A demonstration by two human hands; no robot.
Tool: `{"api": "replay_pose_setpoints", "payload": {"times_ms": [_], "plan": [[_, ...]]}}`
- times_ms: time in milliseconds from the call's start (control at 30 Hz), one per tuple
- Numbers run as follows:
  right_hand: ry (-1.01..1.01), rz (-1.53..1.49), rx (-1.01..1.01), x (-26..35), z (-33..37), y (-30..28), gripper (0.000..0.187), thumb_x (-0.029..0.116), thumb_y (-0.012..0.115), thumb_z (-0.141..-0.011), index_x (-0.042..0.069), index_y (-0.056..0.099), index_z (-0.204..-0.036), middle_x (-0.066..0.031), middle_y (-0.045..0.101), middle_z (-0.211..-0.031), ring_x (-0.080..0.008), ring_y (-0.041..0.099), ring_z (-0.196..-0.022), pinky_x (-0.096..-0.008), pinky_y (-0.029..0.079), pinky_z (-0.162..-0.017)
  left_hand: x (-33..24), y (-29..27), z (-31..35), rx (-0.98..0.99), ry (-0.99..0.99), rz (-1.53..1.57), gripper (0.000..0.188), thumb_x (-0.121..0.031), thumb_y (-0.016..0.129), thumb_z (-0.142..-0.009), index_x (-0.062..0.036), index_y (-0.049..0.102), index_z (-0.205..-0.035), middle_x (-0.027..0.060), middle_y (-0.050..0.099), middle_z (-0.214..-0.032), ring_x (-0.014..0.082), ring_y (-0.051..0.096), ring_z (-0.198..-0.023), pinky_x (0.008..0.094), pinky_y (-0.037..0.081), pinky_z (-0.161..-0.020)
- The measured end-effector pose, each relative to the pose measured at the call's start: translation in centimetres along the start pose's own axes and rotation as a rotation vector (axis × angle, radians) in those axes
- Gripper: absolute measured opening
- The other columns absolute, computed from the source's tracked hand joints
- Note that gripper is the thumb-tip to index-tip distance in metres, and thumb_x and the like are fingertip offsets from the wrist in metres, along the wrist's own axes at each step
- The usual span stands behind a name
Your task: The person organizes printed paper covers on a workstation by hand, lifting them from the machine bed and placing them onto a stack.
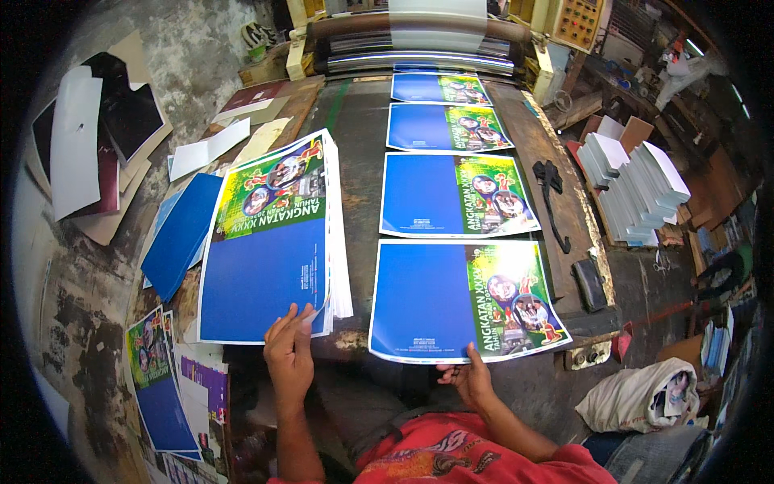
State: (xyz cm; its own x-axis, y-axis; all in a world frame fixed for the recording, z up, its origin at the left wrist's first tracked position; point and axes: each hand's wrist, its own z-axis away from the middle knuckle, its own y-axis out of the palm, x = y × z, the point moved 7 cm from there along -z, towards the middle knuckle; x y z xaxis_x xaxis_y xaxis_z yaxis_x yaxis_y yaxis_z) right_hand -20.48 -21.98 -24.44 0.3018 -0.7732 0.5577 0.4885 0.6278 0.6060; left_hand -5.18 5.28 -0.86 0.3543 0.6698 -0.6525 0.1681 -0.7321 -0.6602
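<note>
My left hand (291, 355) is at the near right corner of a thick stack of printed sheets (258, 274), its fingers closed on the edge of the top sheet, which curls slightly there. My right hand (472, 375) grips the near edge of a blue and green printed sheet (419, 294), thumb on top and fingers underneath. That sheet lies at the front of the dark machine table, its near edge reaching over the table's edge. Behind it, several matching sheets (423, 194) run in a line back to the rollers (419, 63).
A black strap (551, 202) and a black pouch (588, 284) lie on the table's right side. White paper stacks (633, 185) stand beyond it, with a white sack (641, 395) nearer. Blue sheets (184, 238) and loose prints (161, 387) lie left. A control panel (578, 22) is at the back.
</note>
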Motion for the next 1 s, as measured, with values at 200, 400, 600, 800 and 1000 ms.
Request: {"api": "replay_pose_setpoints", "payload": {"times_ms": [200,400,600,800,1000], "plan": [[-0.129,-0.081,-0.145,0.4,-1.5,0.0,0.053,0.051,0.039,-0.100,0.001,0.049,-0.116,-0.0191,0.065,-0.092,-0.0192,0.060,-0.064,-0.0398,0.057,-0.065,3.8,-1.8,0.0,-0.452,-0.431,0.834,0.048,-0.040,0.050,-0.100,0.0060,0.066,-0.101,0.0141,0.067,-0.099,0.0235,0.060,-0.102,0.0348,0.041,-0.098],[-0.276,-0.009,-0.206,2.3,0.1,1.2,0.055,0.046,0.041,-0.099,0.012,0.031,-0.141,-0.0157,0.058,-0.117,-0.0190,0.059,-0.078,-0.0381,0.056,-0.067,-1.4,-0.8,0.4,-0.096,0.006,0.151,0.031,-0.030,0.051,-0.099,-0.0063,0.072,-0.096,0.0100,0.072,-0.101,0.0268,0.066,-0.099,0.0443,0.038,-0.101],[-0.247,-0.065,0.111,6.3,1.9,4.9,0.072,0.056,0.047,-0.093,0.010,0.029,-0.144,-0.0155,0.057,-0.118,-0.0213,0.061,-0.087,-0.0402,0.058,-0.067,-5.7,1.3,2.3,0.327,0.332,0.276,0.029,-0.039,0.065,-0.088,-0.0124,0.075,-0.087,0.0018,0.072,-0.104,0.0274,0.061,-0.116,0.0557,0.017,-0.113],[-0.060,-0.083,0.126,5.6,1.9,2.8,0.028,0.025,0.062,-0.090,0.000,0.056,-0.102,-0.0084,0.060,-0.071,-0.0172,0.058,-0.056,-0.0371,0.055,-0.053,-6.6,1.6,2.8,0.304,0.385,-0.012,0.049,-0.054,0.062,-0.085,-0.0108,0.072,-0.105,0.0093,0.059,-0.131,0.0354,0.037,-0.138,0.0580,0.009,-0.115],[0.115,0.015,-0.003,-1.4,2.1,-1.2,0.032,0.032,0.058,-0.095,0.001,0.057,-0.099,-0.0097,0.061,-0.069,-0.0191,0.061,-0.060,-0.0399,0.055,-0.060,-1.9,0.8,0.9,0.084,0.214,-0.323,0.053,-0.038,0.069,-0.084,-0.0052,0.060,-0.125,0.0148,0.052,-0.139,0.0348,0.039,-0.137,0.0530,0.023,-0.113]]}}
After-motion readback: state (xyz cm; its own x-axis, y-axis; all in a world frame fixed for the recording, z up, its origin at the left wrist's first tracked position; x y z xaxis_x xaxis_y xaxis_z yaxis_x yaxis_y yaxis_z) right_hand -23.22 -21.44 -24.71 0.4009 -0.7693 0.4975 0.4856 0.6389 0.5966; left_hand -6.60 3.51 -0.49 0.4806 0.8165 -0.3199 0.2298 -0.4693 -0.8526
